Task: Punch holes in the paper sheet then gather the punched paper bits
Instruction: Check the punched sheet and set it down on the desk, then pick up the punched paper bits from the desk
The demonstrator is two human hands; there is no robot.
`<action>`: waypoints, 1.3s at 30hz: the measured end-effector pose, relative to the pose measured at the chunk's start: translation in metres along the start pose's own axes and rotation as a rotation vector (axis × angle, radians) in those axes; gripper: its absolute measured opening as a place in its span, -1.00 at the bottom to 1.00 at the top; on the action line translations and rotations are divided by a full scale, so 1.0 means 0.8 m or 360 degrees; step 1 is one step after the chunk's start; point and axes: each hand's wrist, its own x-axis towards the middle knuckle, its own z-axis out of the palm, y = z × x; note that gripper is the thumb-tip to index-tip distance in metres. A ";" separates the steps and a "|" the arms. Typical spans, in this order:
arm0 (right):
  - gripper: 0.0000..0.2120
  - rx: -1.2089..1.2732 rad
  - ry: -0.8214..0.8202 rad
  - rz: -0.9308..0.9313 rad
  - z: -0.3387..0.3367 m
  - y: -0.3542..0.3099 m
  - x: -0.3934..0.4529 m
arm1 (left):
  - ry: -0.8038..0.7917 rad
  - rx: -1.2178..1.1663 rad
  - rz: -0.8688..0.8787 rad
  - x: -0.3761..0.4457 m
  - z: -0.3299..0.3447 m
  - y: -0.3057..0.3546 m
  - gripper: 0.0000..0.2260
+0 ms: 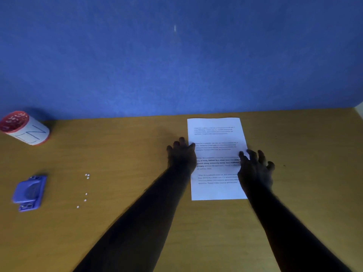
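A white printed paper sheet [217, 152] lies flat on the wooden desk, right of centre. My left hand [181, 154] rests at the sheet's left edge with fingers spread, its thumb on the paper. Spread the same way, my right hand [255, 167] covers the sheet's right edge. Neither hand grips anything. A blue hole punch [29, 193] sits far to the left near the desk's front. Several small white punched bits [86, 176] lie scattered in a loose line between the punch and my left arm.
A red-rimmed white cup [24, 128] holding paper bits stands at the back left against the blue partition wall [176, 55]. The wooden desk [127, 154] runs the full width of the view.
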 end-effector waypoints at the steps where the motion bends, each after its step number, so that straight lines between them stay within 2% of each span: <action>1: -0.47 -0.0017 -0.0016 -0.0009 -0.002 0.003 0.001 | -0.0008 -0.0011 0.0009 0.001 -0.003 0.004 -0.60; 3: -0.51 0.0088 -0.0017 0.0004 -0.008 0.011 0.005 | -0.0030 -0.0163 0.0044 0.001 -0.009 0.007 -0.57; 5: -0.57 0.0437 0.0046 0.0069 -0.016 0.011 0.005 | -0.0005 -0.0369 0.0071 -0.003 -0.014 -0.002 -0.51; 7: -0.62 0.0717 0.0236 0.0085 -0.019 -0.001 -0.002 | 0.0149 -0.0492 0.0082 -0.011 -0.016 -0.024 -0.54; 10: -0.66 0.0824 0.0391 -0.0027 -0.021 -0.041 -0.024 | 0.0312 -0.0483 0.0033 -0.030 -0.016 -0.075 -0.60; 16: -0.63 0.0945 0.0276 -0.0424 -0.027 -0.153 -0.080 | 0.0340 -0.0428 -0.0241 -0.086 -0.002 -0.206 -0.63; 18: -0.60 0.0977 0.0150 -0.0601 -0.028 -0.196 -0.098 | 0.0342 -0.0404 -0.0362 -0.108 0.004 -0.253 -0.62; 23: -0.57 0.0897 -0.0219 -0.0936 -0.027 -0.307 -0.131 | 0.0372 -0.0427 -0.0657 -0.161 0.016 -0.355 -0.54; 26: -0.54 0.0870 -0.0381 -0.1091 -0.026 -0.372 -0.147 | 0.0390 -0.0456 -0.0661 -0.188 0.026 -0.389 -0.57; 29: -0.51 0.0789 -0.0343 -0.1191 -0.026 -0.423 -0.154 | 0.0358 -0.0506 -0.0540 -0.213 0.043 -0.405 -0.64; 32: -0.47 0.0541 -0.0207 -0.1258 -0.030 -0.457 -0.150 | 0.0337 -0.0518 -0.0374 -0.227 0.056 -0.410 -0.66; 39: -0.48 0.0229 -0.0067 -0.1269 -0.036 -0.489 -0.146 | 0.0300 -0.0494 -0.0226 -0.238 0.067 -0.424 -0.69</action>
